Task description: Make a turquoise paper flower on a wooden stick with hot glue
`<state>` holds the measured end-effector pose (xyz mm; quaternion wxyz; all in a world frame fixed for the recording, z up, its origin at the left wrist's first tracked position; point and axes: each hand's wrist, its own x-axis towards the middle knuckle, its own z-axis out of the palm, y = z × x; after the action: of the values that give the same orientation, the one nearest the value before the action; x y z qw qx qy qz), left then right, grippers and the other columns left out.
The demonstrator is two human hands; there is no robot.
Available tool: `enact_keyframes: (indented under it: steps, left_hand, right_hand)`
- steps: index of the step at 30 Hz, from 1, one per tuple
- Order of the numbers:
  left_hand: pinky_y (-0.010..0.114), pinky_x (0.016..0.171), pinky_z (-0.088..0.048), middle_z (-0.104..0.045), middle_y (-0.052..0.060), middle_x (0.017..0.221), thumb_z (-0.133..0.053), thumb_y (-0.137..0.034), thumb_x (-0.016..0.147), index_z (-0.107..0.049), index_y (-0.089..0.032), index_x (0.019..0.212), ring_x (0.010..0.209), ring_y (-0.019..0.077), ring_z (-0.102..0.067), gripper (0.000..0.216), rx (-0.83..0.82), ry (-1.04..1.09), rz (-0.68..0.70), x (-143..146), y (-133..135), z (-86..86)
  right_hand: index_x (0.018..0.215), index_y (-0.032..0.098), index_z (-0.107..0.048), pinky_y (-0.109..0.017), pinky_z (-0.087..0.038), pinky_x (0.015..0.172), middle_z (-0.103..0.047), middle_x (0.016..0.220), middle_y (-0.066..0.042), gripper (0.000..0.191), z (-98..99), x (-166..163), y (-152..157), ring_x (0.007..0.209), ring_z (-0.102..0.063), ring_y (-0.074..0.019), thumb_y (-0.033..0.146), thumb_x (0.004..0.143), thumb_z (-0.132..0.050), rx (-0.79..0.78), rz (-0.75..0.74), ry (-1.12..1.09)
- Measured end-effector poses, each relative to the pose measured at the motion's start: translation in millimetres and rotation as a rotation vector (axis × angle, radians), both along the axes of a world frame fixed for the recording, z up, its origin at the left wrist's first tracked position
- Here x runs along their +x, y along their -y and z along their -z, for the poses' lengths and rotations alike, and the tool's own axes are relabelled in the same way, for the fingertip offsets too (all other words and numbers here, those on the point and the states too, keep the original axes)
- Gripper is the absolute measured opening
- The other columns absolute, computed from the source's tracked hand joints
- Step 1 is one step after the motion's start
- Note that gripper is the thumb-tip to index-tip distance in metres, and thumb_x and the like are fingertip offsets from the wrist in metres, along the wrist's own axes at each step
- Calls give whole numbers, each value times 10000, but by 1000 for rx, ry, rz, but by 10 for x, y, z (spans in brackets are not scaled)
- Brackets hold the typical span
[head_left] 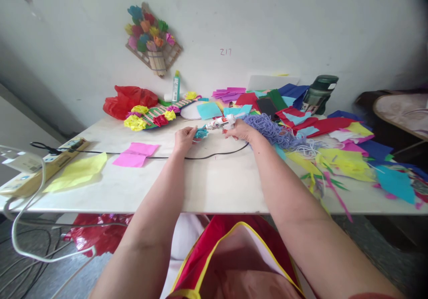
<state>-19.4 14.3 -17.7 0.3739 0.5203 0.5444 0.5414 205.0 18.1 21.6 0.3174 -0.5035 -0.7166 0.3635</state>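
In the head view my left hand [186, 138] pinches a crumpled blue paper flower [201, 133] above the middle of the table. My right hand [241, 131] is wrapped round a white hot glue gun [222, 123], whose nozzle points left at the blue paper. Whether the tip touches the paper I cannot tell. A black cord [214, 155] runs across the tabletop from the left to near my right wrist. Just right of that wrist lies a heap of purple yarn [267, 129]. A pink paper square [136, 154] and a yellow paper sheet [78, 172] lie to the left.
A power strip [36, 169] with plugs and cables lies at the left edge. Behind my hands are a decorated strip with paper flowers [160, 115], a red plastic bag [129, 100] and a green bottle [175, 87]. Coloured paper [347, 163] and a dark flask [319, 94] are on the right.
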Motion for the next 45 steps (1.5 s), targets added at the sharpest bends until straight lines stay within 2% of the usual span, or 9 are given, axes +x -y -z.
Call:
enact_keyframes:
  steps: [9,16,20,24,30,37,45]
  left_hand:
    - [192,420,-446,-691,30,667,-605,-299,893,-677,-137,761,579,172,-702,221,-1,-32,11,-2,6,-3]
    - [170,373,-399,-710,42,703,-588,-331,904,-666,-134,777,596,172,-714,247,7,-25,32,0,42,-13]
    - [166,380,-410,-715,46,705,-598,-349,903,-669,-125,805,600,173,-717,255,6,20,52,3,48,-18]
    - [173,405,-447,-715,45,698,-617,-359,897,-670,-117,824,595,172,-718,258,8,81,53,6,33,-21]
    - [174,425,-456,-719,60,703,-696,-439,838,-665,-112,822,582,173,-713,328,8,165,58,14,31,-36]
    - [198,460,-503,-723,67,713,-692,-423,847,-667,-105,845,586,176,-714,320,15,205,70,9,28,-27]
    - [202,470,-523,-709,60,683,-708,-431,832,-654,-100,838,576,177,-712,336,38,229,68,-1,13,-16]
  right_hand:
    - [661,171,-604,-224,-353,403,-511,522,64,80,-57,-57,50,419,-399,-74,117,618,-646,19,22,53]
    - [729,157,-668,-206,-393,457,-570,569,46,105,-69,-74,64,494,-474,-93,160,626,-649,75,34,131]
    - [782,145,-713,-208,-456,568,-653,661,25,158,-38,-65,22,616,-577,-125,152,639,-647,151,25,181]
    - [914,150,-747,-240,-515,733,-741,840,-5,245,11,-54,-37,807,-671,-173,180,681,-678,229,17,205]
    - [1008,181,-750,-316,-521,915,-765,1030,-45,301,74,-60,-103,1029,-692,-232,265,720,-741,319,27,262]
    - [1028,224,-754,-311,-544,881,-770,1024,-35,317,56,-75,-64,1027,-699,-248,267,714,-764,381,62,279]
    - [1135,236,-735,-309,-521,877,-758,1119,-62,389,70,-75,-78,1032,-700,-250,401,783,-708,474,86,426]
